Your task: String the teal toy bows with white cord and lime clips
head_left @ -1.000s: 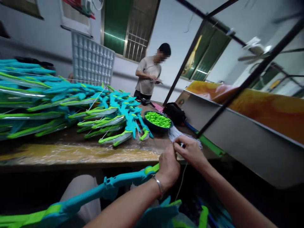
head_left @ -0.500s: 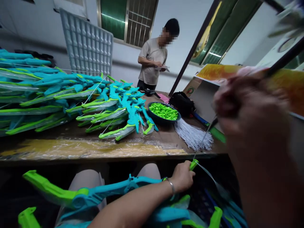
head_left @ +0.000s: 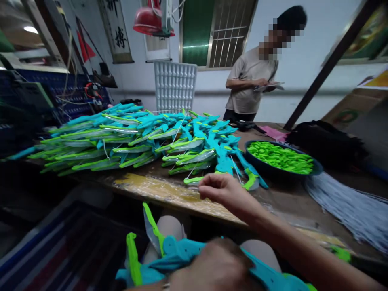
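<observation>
My left hand [head_left: 212, 266] is low in the view, closed round a teal and green toy bow [head_left: 178, 252] that lies across my lap. My right hand [head_left: 222, 192] reaches left over the table edge with fingers pinched together; whatever it pinches is too thin to make out. Just beyond it lies a big pile of finished teal and green bows [head_left: 136, 141] on the wooden table [head_left: 169, 190].
A dark bowl of small green parts [head_left: 280, 155] stands at right, with a bundle of white strings [head_left: 348, 206] in front of it and a black bag [head_left: 327, 141] behind. A person [head_left: 251, 81] stands across the table. A white tray [head_left: 174, 87] leans on the wall.
The view has swung left. My right hand came down from close to the camera and now reaches left over the table edge. My left hand stays on the bow in my lap.
</observation>
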### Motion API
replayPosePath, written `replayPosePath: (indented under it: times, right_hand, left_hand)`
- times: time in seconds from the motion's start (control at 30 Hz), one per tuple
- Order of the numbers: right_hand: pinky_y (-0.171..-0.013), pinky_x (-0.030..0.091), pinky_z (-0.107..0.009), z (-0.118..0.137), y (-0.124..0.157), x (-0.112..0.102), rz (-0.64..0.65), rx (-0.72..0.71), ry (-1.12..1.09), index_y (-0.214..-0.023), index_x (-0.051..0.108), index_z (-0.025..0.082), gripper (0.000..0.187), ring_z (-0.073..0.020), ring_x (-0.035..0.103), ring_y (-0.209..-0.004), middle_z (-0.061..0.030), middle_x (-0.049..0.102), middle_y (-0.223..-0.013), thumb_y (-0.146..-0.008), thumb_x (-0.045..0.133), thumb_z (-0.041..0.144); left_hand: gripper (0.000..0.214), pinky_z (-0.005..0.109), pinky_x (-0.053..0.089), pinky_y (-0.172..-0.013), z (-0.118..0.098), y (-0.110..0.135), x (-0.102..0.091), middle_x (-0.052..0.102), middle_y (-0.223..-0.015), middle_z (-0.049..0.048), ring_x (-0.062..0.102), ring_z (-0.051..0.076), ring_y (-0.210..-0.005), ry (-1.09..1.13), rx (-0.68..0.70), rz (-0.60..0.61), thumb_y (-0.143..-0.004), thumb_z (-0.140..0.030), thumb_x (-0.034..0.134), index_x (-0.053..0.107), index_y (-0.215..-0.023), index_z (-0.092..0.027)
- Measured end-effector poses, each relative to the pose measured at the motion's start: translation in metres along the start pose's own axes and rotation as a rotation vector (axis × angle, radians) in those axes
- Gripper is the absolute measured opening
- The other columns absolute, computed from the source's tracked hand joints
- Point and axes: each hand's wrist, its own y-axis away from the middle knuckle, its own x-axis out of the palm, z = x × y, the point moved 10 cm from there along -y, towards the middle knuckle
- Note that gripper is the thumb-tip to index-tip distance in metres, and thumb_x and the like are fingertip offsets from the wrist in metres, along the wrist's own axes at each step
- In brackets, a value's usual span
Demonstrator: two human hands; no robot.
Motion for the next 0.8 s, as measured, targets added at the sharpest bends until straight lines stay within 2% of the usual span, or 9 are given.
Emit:
replayPosePath:
  times: [0.03,0.13,0.2,0.23,0.3,0.37,0.5,0.63,0.8]
  right_hand:
    - [-0.052,0.035,-0.021,-0.008,0.003,0.003,0.014,0.005,-0.002,-0.07,0.065,0.015,0.016,-0.0098,0.047,-0.056,0.0008,0.062,-0.061,-0.073,0.065,0.031]
    - [-0.051,0.031,-0.021,-0.02,0.007,0.016,0.038,0.018,-0.018,-0.066,0.062,0.015,0.016,-0.0099,0.043,-0.056,0.002,0.057,-0.06,-0.073,0.063,0.031]
    - [-0.052,0.031,-0.021,-0.026,0.004,0.029,0.059,0.03,-0.025,-0.069,0.061,0.016,0.017,-0.01,0.042,-0.057,0.0028,0.054,-0.061,-0.074,0.062,0.032]
    - [-0.052,0.031,-0.02,-0.028,0.002,0.037,0.071,0.034,-0.023,-0.07,0.061,0.015,0.018,-0.0102,0.042,-0.058,0.003,0.053,-0.062,-0.075,0.061,0.033]
    - [-0.054,0.031,-0.02,-0.031,-0.005,0.051,0.094,0.037,-0.007,-0.072,0.061,0.015,0.017,-0.0105,0.041,-0.06,0.0028,0.051,-0.064,-0.077,0.059,0.031]
    - [-0.054,0.03,-0.02,-0.035,-0.011,0.065,0.117,0.036,0.022,-0.072,0.061,0.015,0.016,-0.0109,0.041,-0.062,0.0025,0.051,-0.065,-0.078,0.056,0.029]
    - [-0.052,0.029,-0.02,-0.036,-0.014,0.091,0.208,0.03,0.071,-0.069,0.062,0.015,0.011,-0.0104,0.04,-0.058,0.004,0.048,-0.059,-0.076,0.054,0.018]
    - [-0.049,0.026,-0.02,-0.019,0.006,0.107,0.321,-0.024,0.138,-0.069,0.06,0.016,0.009,-0.0089,0.039,-0.054,0.0061,0.046,-0.057,-0.074,0.055,0.009]
    - [-0.064,0.038,-0.022,0.03,0.025,0.107,0.223,-0.286,0.342,-0.083,0.063,0.017,0.013,-0.0132,0.054,-0.071,-0.0012,0.062,-0.08,-0.085,0.052,0.011]
  left_hand:
    - [0.022,0.042,0.039,-0.105,0.004,0.017,-0.048,0.073,-0.11,0.0125,0.059,0.036,-0.115,-0.061,0.01,-0.083,-0.078,-0.033,0.072,0.076,-0.099,-0.027]
    - [0.034,0.041,0.021,-0.118,0.026,0.082,-0.221,0.061,-0.135,0.0128,0.041,0.035,-0.138,-0.36,-0.081,-0.726,-0.084,-0.04,0.065,0.069,-0.114,-0.024]
    - [0.04,0.048,0.014,-0.12,0.072,0.106,-0.286,0.06,-0.135,0.0155,0.025,0.042,-0.147,-0.287,-0.324,-0.842,-0.072,-0.042,0.076,0.068,-0.105,-0.021]
    - [0.037,0.055,0.019,-0.117,0.092,0.108,-0.303,0.067,-0.118,0.019,0.033,0.05,-0.14,-0.248,-0.401,-0.824,-0.065,-0.043,0.081,0.069,-0.09,-0.018]
    - [0.037,0.061,0.038,-0.101,0.134,0.101,-0.308,0.072,-0.086,0.0177,0.056,0.054,-0.115,-0.094,-0.534,-0.72,-0.058,-0.045,0.087,0.067,-0.073,-0.017]
    - [0.041,0.052,0.05,-0.084,0.163,0.086,-0.291,0.072,-0.074,0.0126,0.069,0.042,-0.09,0.105,-0.574,-0.626,-0.058,-0.048,0.089,0.066,-0.069,-0.016]
    - [0.04,0.031,0.052,-0.071,0.181,0.066,-0.261,0.071,-0.072,0.0036,0.068,0.02,-0.071,0.427,-0.478,-0.603,-0.059,-0.044,0.092,0.064,-0.07,-0.018]
    - [0.044,0.029,0.053,-0.071,0.165,0.082,-0.26,0.074,-0.076,0.004,0.068,0.019,-0.074,0.559,-0.42,-0.599,-0.051,-0.044,0.097,0.075,-0.078,-0.017]
    - [0.041,0.026,0.053,-0.084,0.09,0.088,-0.263,0.078,-0.089,0.0072,0.068,0.018,-0.085,0.552,-0.263,-0.592,-0.06,-0.039,0.095,0.078,-0.088,-0.015]
